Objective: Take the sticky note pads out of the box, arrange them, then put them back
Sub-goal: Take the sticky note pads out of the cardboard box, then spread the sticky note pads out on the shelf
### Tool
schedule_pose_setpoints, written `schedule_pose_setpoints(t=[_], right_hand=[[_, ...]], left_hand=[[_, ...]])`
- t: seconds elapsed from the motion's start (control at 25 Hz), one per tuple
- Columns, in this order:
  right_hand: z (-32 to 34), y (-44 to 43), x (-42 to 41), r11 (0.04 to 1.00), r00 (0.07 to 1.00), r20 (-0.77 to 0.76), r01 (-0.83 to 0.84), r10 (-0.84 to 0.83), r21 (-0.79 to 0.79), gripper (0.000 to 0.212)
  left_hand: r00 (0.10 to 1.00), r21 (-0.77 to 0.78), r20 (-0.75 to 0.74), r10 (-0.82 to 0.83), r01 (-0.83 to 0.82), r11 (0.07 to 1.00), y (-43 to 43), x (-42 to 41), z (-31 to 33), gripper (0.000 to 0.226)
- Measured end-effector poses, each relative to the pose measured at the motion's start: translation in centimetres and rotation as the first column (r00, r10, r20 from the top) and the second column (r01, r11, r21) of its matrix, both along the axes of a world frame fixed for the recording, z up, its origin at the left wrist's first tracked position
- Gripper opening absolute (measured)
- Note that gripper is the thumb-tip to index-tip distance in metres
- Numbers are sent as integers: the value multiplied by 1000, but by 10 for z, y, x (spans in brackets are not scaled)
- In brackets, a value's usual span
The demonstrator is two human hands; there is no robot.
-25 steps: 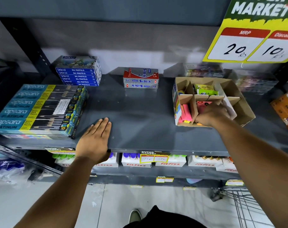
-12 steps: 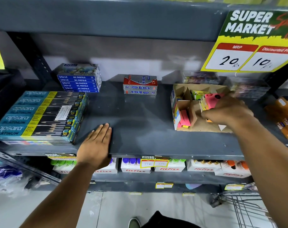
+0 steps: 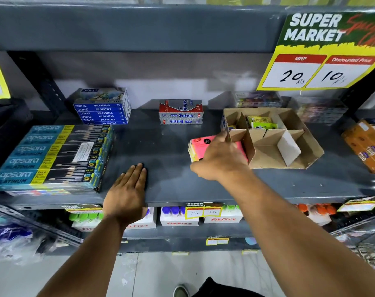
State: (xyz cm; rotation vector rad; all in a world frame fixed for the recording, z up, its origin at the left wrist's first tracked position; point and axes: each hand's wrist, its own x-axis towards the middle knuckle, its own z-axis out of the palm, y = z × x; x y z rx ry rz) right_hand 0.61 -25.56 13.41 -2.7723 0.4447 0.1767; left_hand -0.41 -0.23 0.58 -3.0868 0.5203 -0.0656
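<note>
Bright pink sticky note pads [image 3: 200, 147] gripped in right hand [image 3: 222, 159], beside divided cardboard box [image 3: 274, 146]; left hand [image 3: 126, 195] flat, open; "apsara PLATINUM" packs [image 3: 51, 155] nearby.

"apsara PLATINUM" pencil boxes [image 3: 51, 156], "SUPER MARKET" price sign [image 3: 324, 52], "20", "10"

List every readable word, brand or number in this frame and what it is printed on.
"SUPER MARKET", "MRP 20", "Discounted Price 10": hanging yellow price sign
"apsara PLATINUM": teal pencil boxes
"DOMS OIL PASTELS": blue stacked boxes
"Softek": red-and-silver boxes
"fitfizz": white cartons on the lower shelf
Pink sticky note pads, orange box: too blurred.
</note>
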Motion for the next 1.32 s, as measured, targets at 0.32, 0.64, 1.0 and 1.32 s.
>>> schedule_pose_setpoints(t=[0.32, 0.64, 1.0, 1.32], right_hand=[[-58, 10, -10, 992, 993, -90, 69, -78, -102, 123], [-63, 12, -10, 988, 984, -134, 104, -119, -110, 136], [6, -21, -25, 940, 948, 159, -233, 277, -249, 93], [-17, -40, 25, 646, 674, -305, -736, 673, -202, 144]], left_hand=[[995, 76, 10, 103, -104, 992, -4, 2, -5, 90], [993, 73, 15, 114, -115, 991, -6, 1, -3, 84], [995, 3, -6, 102, -102, 995, -4, -1, 0, 97], [993, 13, 18, 113, -114, 993, -6, -2, 2, 92]])
